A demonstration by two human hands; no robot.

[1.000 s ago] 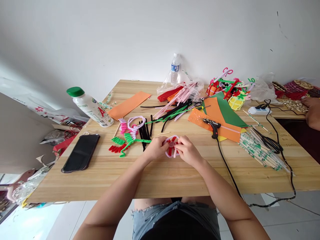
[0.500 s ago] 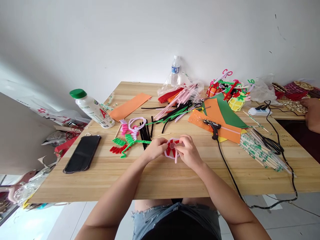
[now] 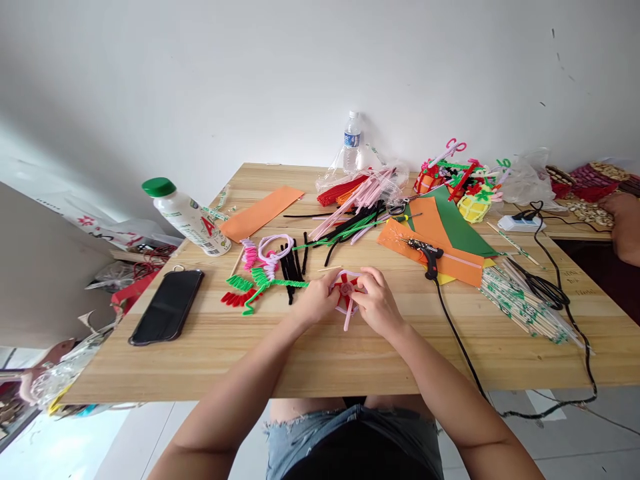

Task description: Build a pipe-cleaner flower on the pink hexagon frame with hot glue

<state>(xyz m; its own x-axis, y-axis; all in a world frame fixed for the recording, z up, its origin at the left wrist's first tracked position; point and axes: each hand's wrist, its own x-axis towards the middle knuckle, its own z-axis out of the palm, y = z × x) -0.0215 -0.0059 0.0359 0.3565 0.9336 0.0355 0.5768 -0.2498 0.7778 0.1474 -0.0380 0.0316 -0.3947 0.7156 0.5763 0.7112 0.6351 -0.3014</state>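
Between my hands, over the front middle of the table, is a small round pipe-cleaner piece point(image 3: 345, 289) with a pale lilac rim and red inside. A pale pink pipe-cleaner end point(image 3: 348, 319) sticks down from it. My left hand point(image 3: 319, 295) grips its left side with thumb and fingers. On the right side my right hand point(image 3: 377, 300) pinches it, fingertips near the centre; they partly hide it. Just left of my left hand lies a green pipe-cleaner stem point(image 3: 280, 283), with coiled green, red and pink pieces around it. Short black pipe cleaners point(image 3: 289, 270) lie behind that stem.
A corded glue gun point(image 3: 425, 255) rests on orange paper point(image 3: 463, 265) to the right. Wrapped sticks point(image 3: 525, 310) and black scissors point(image 3: 540, 283) lie beyond. A phone point(image 3: 167, 307) and tilted white bottle point(image 3: 193, 223) are left. Pipe-cleaner bundles point(image 3: 365, 193) lie behind; another person's arm point(image 3: 627, 230) shows far right.
The round piece has turned slightly in my hands, and its pink end now points a little further left. My left hand has shifted slightly right. The surrounding things stay put.
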